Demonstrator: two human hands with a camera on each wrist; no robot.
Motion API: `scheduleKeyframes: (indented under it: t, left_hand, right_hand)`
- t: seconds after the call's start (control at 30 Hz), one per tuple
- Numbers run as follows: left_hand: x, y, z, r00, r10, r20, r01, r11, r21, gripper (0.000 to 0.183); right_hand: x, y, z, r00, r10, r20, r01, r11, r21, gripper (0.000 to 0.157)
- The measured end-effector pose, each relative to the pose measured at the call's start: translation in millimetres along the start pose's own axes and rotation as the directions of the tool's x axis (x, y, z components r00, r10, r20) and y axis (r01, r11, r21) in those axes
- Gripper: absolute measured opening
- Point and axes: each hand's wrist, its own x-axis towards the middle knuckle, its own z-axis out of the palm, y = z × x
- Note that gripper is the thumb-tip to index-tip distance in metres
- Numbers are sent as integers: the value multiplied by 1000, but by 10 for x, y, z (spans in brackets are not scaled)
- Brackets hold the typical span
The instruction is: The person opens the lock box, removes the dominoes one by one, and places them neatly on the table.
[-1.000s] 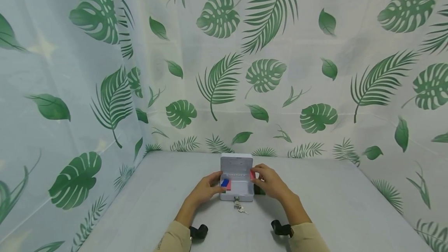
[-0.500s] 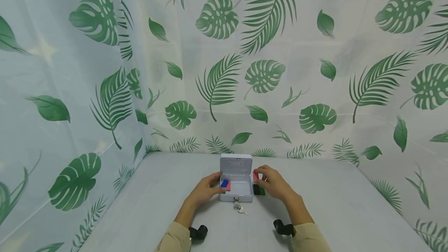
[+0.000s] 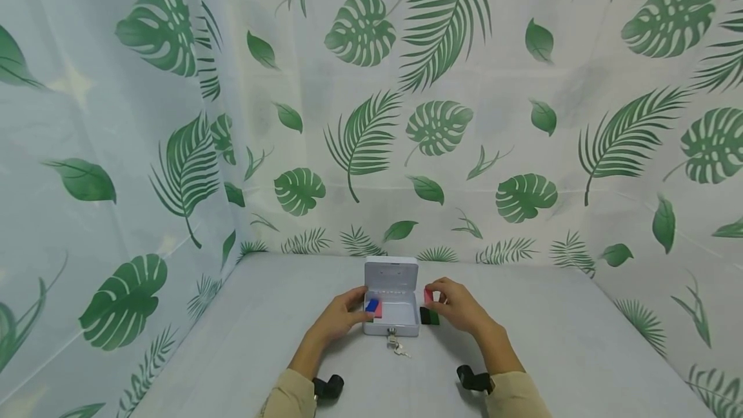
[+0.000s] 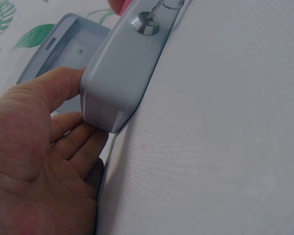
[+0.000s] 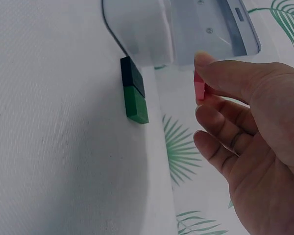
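Box of pale-grey metal [image 3: 400,312], open on the bench [image 3: 557,340], is gripped at nine o'clock by the left hand [image 3: 339,315], seemingly for steadiness, while toward two o'clock the right hand [image 3: 461,307] pinches a slim, pink-red rectangular block [image 5: 199,87], likely for fine control.

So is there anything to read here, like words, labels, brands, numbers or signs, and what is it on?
No text can be read.
Left sleeve: faint dark marks, too small to tell whether they are lettering.
Lock and keys: any markings too small or blurred to read.
Box, pink block, green block: no lettering shows.
Backdrop: printed leaves, no words visible.
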Motion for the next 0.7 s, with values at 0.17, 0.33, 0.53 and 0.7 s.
scheduleKeyframes:
  t: [0.17,0.33,0.53,0.7]
  left_hand:
    - [-7,2,0,1000,-6,-1,6,1000,-4,71]
    - [-14,20,-1,1000,-17,-4,17,1000,-1,71]
    - [-21,31,0,1000,-24,-7,23,1000,-10,70]
    - [-21,20,1,1000,-29,-7,29,1000,-2,71]
  right_hand:
    - [-4,43,-16,1000,-3,10,3,1000,-3,33]
    - [-7,69,-28,1000,9,23,-9,1000,-7,34]
    - [-12,91,-38,998,47,32,-47,999,-1,33]
    - [-24,127,-43,998,41,38,-41,999,-4,32]
